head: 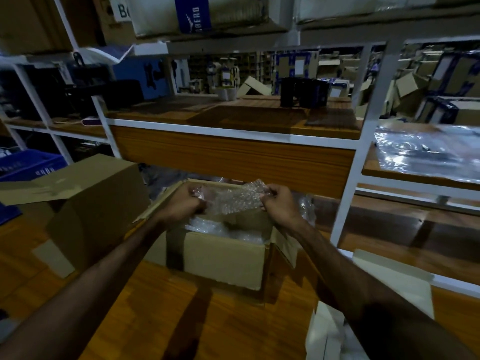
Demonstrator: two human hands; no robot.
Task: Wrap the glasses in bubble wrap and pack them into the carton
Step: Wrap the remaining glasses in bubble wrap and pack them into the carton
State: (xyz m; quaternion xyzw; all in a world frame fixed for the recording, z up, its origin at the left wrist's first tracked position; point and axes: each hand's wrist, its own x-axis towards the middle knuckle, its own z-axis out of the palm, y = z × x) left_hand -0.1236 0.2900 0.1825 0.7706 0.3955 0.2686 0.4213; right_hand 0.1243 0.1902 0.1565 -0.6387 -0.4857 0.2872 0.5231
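Head view: a bubble wrap bundle is gripped at both ends, at nine o'clock by the left hand and at three o'clock by the right hand, above the open carton. No glass can be made out inside. If one end slipped, the wrapping could be undone.

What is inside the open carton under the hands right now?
The carton shows crumpled bubble wrap near its top. Whether glasses sit beneath it is hidden. Above it, the left hand and right hand grip a wrapped bundle.
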